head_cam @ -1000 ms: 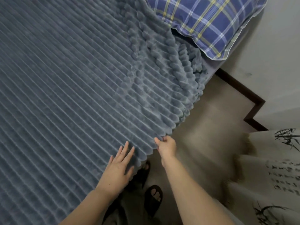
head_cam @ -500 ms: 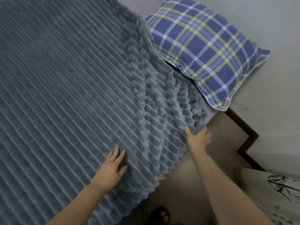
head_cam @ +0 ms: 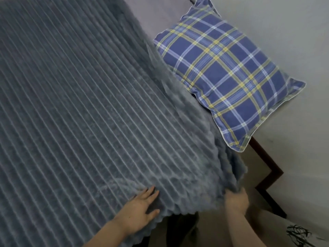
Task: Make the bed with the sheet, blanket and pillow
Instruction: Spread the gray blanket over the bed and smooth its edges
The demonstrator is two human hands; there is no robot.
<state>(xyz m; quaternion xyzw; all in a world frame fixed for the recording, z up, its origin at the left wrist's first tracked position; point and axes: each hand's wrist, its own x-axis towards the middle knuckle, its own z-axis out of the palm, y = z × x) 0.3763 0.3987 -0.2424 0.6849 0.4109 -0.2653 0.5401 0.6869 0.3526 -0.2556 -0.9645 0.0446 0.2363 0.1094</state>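
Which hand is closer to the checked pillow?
Right. The right hand grips the blanket edge below the pillow corner nearest the person; the left hand rests flat on the blanket, farther to the left.

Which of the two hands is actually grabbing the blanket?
The right hand, on the side nearer the pillow: though blurred, its fingers curl into the edge of the blanket. The left hand only lies flat on top, fingers straight.

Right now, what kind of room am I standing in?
Probably a bedroom: a bed under a grey ribbed blanket, a checked pillow at its head, and a plain wall right beside it.
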